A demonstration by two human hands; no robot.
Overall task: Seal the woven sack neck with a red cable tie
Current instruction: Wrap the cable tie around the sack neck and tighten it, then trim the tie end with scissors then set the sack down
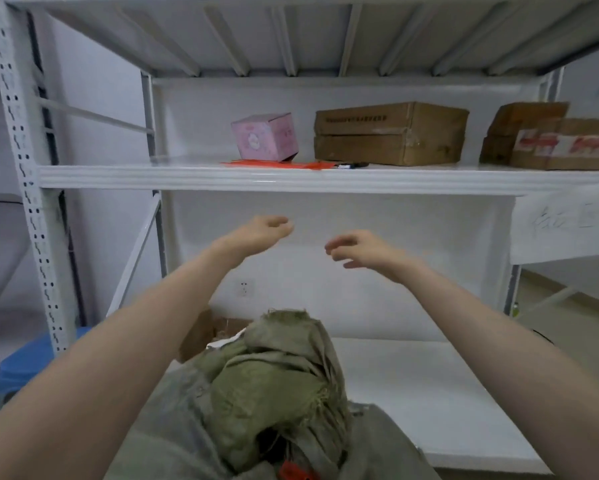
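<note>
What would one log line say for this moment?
left hand: open, empty | right hand: open, empty | red cable ties: on shelf | woven sack: below

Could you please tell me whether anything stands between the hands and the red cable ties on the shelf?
Nothing visible does. The red cable ties lie on the shelf, in front of the pink box. The left hand and right hand, both empty, are in open air below its front edge.

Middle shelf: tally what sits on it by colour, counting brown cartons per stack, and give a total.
Pink: 1, pink box
Brown: 2, centre carton stack, right carton stack
Red: 1, bundle of cable ties
Black: 1, small item, too blurred to name
Total: 5
</note>
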